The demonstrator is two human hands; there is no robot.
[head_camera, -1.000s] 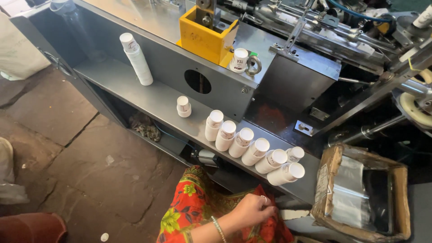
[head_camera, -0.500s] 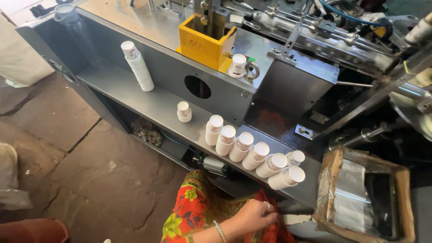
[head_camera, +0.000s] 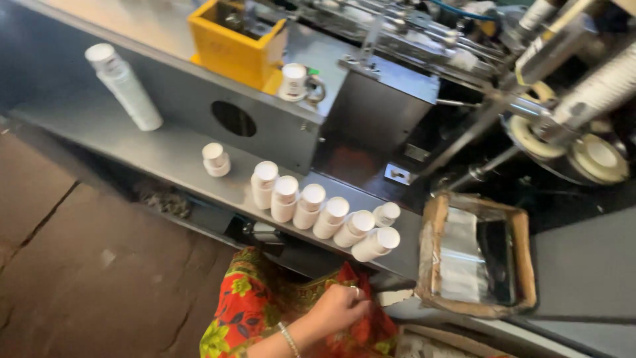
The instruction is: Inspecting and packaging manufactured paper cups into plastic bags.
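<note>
Grey sheet-metal machinery fills the upper part of the view, with a long grey metal shelf (head_camera: 165, 149) running along its front above a cracked brown floor (head_camera: 79, 265). On that shelf lies a row of short stacks of white paper cups (head_camera: 311, 205), leaning side by side and touching, with a lone small stack (head_camera: 215, 159) just to their left and a tall white cup stack (head_camera: 124, 86) tilted against the machine wall. One hand (head_camera: 341, 308), which side I cannot tell, sits low in the frame over red floral cloth (head_camera: 265, 311), its fingers curled closed around something small that is hidden; a ring and a beaded bracelet show. It is below the cup row and apart from it. Paper cups of this kind are likely very light, thin-walled and easily crushed, so nested stacks would best be held gently around the sides rather than squeezed at the rims. A worn cardboard box lined with clear plastic (head_camera: 474, 255) stands just right of the hand.
</note>
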